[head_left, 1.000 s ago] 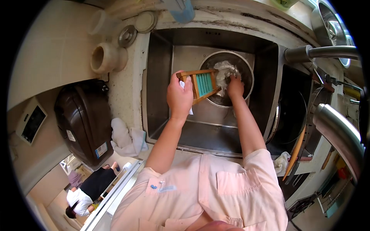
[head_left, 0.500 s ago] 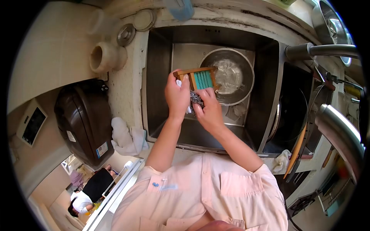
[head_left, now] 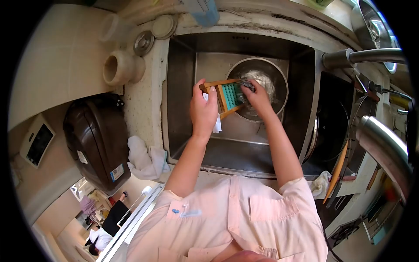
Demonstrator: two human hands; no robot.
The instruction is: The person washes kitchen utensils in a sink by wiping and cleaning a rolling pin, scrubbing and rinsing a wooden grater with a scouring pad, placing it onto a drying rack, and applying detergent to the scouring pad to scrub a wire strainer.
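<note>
My left hand (head_left: 204, 109) is closed round the near end of a wooden-framed grater (head_left: 230, 97) with a teal panel carrying rows of dark marks. Something white, like a cloth (head_left: 217, 124), shows beneath that hand. Pinched in my right hand (head_left: 258, 97) is a steel wool scrubber (head_left: 247, 85), at the far right corner of the frame. Both hands are over the sink (head_left: 209, 67). Behind and below the right hand stands a round metal basin (head_left: 283, 83) with shiny water in it.
A faucet (head_left: 371, 56) reaches in from the right, beside a second basin holding a dark pan (head_left: 327, 126). Left of the sink are a pale jar (head_left: 115, 70), a white cloth (head_left: 144, 159) and a brown appliance (head_left: 94, 139). Another person (head_left: 107, 231) shows at lower left.
My right hand has moved up and right with the scrubber, from the grater's near lower edge to its far upper corner. The grater has tilted slightly; my left hand still holds it.
</note>
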